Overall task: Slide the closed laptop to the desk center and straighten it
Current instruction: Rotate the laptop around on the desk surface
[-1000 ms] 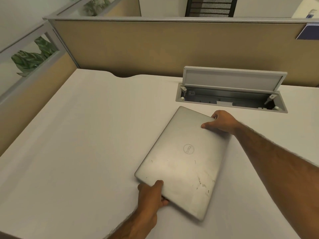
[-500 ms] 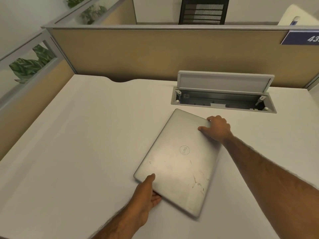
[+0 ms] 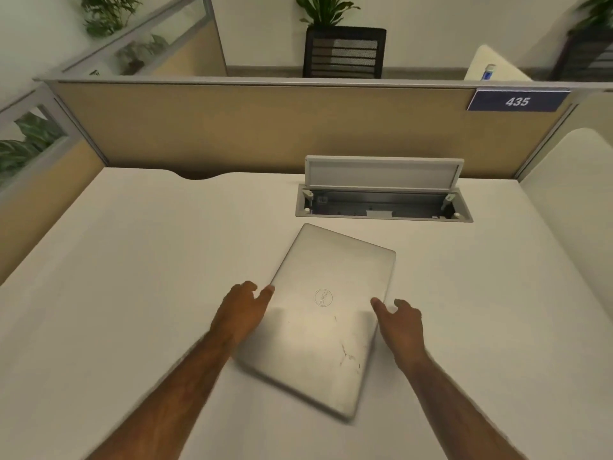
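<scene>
- Head view: a closed silver laptop (image 3: 326,313) is seen lying flat on the white tabletop (image 3: 132,277), near the middle, just in front of an open cable box (image 3: 384,205) that is set into the surface.
- It is not straight: it is turned at an angle to the tabletop edges, with one short end pointed toward the cable box and the other toward the person.
- A round logo is seen on the lid, and scratch marks are seen near the closer right corner.
- The left hand (image 3: 243,310) is placed at the left long edge of the laptop; its grip is loose, the fingers are spread, and one fingertip touches the edge.
- The right hand (image 3: 399,322) is placed at the right long edge; its grip is also open, and the thumb lies on the lid near the edge.
- Nothing is enclosed by either hand.
- A beige partition (image 3: 265,127) with a sign (image 3: 517,101) reading 435 stands behind the tabletop.
</scene>
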Tool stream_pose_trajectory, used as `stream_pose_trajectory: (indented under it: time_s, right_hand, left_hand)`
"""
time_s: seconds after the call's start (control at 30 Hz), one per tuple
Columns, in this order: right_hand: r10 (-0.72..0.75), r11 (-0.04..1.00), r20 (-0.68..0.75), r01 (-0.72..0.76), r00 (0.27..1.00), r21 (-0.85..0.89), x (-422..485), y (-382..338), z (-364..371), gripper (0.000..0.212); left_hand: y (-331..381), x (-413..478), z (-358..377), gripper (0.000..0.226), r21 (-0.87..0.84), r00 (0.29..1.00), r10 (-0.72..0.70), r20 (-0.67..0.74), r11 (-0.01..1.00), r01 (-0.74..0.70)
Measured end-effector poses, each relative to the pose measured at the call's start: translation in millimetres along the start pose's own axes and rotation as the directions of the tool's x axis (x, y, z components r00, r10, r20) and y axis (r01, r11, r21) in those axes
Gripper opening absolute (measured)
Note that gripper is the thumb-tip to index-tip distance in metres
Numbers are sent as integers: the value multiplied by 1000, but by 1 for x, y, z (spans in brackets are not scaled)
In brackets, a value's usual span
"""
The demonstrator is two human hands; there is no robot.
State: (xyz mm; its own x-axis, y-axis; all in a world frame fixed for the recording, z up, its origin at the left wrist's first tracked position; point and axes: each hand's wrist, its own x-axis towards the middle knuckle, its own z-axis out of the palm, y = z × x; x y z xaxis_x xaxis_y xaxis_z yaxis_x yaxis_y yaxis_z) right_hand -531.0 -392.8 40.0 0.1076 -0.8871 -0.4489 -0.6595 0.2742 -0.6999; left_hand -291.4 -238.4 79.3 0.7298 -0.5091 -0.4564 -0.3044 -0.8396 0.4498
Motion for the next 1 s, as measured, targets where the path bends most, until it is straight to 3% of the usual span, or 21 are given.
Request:
stream_pose_trajectory:
  time_s: [0.17,0.43,0.67,1.0]
  right_hand:
    - [82,994,13,-81,997,-68,-16,7,18,66]
    - [139,988,-5,-139,990,-67,-22,-11,31,67]
    - [216,976,-29,-217,976,-16,-14,-13,33,72]
    - [264,964,-28,-263,964,51,0,-7,35,80]
  left_hand:
    - [20,12,34,72,65,995,96,5,993,-96]
    - [41,21,52,57,153,989,124,-82,982,-110]
    - [36,38,51,57,-69,994,31,-107,997,-38]
    - [33,40,56,55,-336,993,-23,-119,942,-19]
